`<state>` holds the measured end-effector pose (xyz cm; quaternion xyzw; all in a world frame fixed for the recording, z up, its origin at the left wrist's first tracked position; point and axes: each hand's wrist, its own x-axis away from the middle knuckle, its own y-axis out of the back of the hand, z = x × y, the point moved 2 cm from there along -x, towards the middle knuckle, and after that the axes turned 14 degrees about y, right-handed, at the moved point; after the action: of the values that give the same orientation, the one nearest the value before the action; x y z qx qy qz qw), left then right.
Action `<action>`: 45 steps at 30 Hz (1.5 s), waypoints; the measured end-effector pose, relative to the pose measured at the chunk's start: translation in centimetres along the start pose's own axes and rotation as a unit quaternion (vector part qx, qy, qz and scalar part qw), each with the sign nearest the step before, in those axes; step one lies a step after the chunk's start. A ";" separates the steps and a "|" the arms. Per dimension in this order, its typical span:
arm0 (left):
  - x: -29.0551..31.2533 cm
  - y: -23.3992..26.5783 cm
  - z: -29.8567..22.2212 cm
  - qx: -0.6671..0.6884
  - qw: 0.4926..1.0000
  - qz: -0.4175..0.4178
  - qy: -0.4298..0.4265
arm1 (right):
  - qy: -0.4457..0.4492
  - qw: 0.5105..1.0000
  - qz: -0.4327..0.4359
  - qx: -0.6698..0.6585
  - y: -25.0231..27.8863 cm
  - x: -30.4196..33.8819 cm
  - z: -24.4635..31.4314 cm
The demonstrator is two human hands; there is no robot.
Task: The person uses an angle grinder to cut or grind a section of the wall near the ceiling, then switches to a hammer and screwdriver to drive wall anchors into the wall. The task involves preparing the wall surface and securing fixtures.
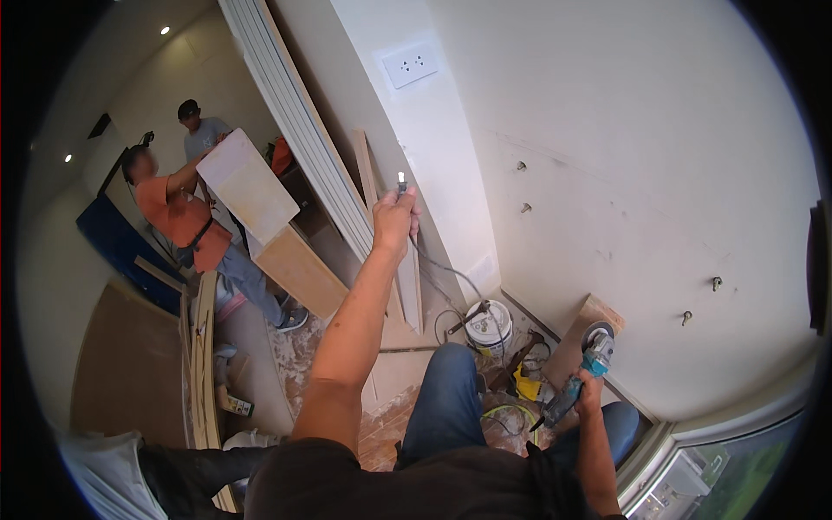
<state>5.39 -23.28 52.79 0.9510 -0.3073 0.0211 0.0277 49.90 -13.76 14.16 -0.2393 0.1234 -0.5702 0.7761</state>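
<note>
My left hand (396,218) is stretched forward, its fingers closed round a dark power plug (402,184) with pale shiny prongs pointing up. A grey cable (455,270) drops from it toward the floor. Above the plug, and apart from it, a white wall outlet (411,66) is set in the narrow wall face. Down at the right, my right hand (590,394) grips the teal body of an angle grinder (565,402). The grinder's round disc (597,334) is uppermost, in front of a wooden board (570,338) leaning on the wall.
Metal bolts (717,283) stick out of the right wall. A white bucket (490,328) with tools on its lid and a yellow tool (527,382) stand by my knees. At left, two people handle a large pale box-like panel (251,186). Long timber strips (204,355) lie nearer.
</note>
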 end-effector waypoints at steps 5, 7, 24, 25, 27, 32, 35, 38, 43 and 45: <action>4.8 -7.0 7.7 -0.034 0.996 0.062 0.047 | -0.106 0.983 0.030 -0.148 -3.3 1.4 2.4; 7.4 -9.6 15.6 -0.100 0.983 0.122 0.097 | -0.126 0.969 0.037 -0.210 -4.9 2.9 4.7; 5.6 -15.2 41.8 0.020 0.898 0.070 0.434 | -0.266 0.952 0.133 0.066 -15.2 -2.8 8.3; 4.9 -14.8 41.1 0.035 0.896 0.080 0.435 | -0.292 0.943 0.140 0.073 -16.1 -4.5 8.0; 3.5 -14.2 40.9 0.072 0.885 0.001 0.460 | -0.304 0.930 0.167 0.124 -17.9 -7.9 7.6; 1.9 -12.1 43.0 0.058 0.905 -0.032 0.420 | -0.324 0.915 0.186 0.153 -21.3 -12.1 7.3; 1.8 -10.1 41.9 0.025 0.907 0.048 0.419 | -0.278 0.911 0.223 0.206 -23.2 -12.7 7.6; 3.7 -10.5 35.1 0.108 0.865 0.102 0.480 | -0.219 0.901 0.265 0.263 -26.3 -13.3 9.9; 7.7 -10.4 18.4 0.126 0.777 0.139 0.601 | -0.366 0.918 0.130 0.083 -27.8 -8.7 12.9; 9.0 -9.6 15.9 0.175 0.746 0.158 0.623 | -0.388 0.913 0.113 0.057 -28.3 -6.9 13.7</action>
<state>18.70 -21.78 37.11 0.6523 -0.3590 0.6662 0.0422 30.71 -10.78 39.78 -0.3815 -0.1937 -0.3471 0.8346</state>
